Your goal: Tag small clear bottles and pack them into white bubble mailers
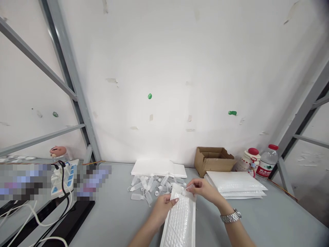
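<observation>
A white bubble mailer [181, 216] stretches from the bottom edge up between my two hands. My left hand [162, 207] is closed on the mailer's left edge near its upper end, thumb on top. At the upper right corner of the mailer, my right hand [202, 188] pinches a small translucent plastic bottle [190, 188], partly hidden by the fingers. Just beyond lies a loose pile of similar small plastic bottles [150, 183], some partly covered by the mailer. Behind the pile rests a stack of flat white packets [154, 167].
To the right lie stacked bubble mailers [236, 181], with an open cardboard box [213, 159], a white jar [249, 159] and a water bottle [268, 161] behind. On the left are a power strip [64, 178] with cables and a black bar-shaped object [72, 219].
</observation>
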Demonstrator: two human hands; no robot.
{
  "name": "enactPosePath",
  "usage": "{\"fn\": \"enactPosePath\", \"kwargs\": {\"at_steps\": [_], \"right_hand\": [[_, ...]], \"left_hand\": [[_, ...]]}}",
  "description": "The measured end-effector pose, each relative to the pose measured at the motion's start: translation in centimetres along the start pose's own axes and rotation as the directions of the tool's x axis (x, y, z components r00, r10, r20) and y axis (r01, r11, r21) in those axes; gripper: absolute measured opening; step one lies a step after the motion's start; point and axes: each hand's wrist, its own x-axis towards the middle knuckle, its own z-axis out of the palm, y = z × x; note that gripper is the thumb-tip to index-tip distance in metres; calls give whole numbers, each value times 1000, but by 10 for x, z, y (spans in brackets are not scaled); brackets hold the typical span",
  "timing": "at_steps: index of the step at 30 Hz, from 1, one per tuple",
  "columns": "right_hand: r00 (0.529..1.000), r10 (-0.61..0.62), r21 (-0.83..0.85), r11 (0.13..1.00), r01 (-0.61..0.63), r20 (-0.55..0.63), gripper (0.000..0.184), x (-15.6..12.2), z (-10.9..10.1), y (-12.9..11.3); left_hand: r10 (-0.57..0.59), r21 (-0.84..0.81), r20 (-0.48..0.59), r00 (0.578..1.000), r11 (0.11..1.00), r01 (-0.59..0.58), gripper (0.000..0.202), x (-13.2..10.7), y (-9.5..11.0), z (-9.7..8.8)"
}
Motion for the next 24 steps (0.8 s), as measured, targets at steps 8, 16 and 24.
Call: {"fn": "enactPosePath", "kwargs": {"at_steps": [8,16,24], "right_hand": [[961,25,102,993,-55,277,31,-5,-10,10],[969,69,-50,995,-83,-237,28,19,38,20],[995,-13,-230,973,35,99,48,5,48,8]], "left_hand": [[9,45,-43,999,999,-7,49,0,0,5],[15,-30,-100,995,999,-18,51,4,-7,-2],[54,-26,-188,981,998,-60,47,2,-6,-2]]}}
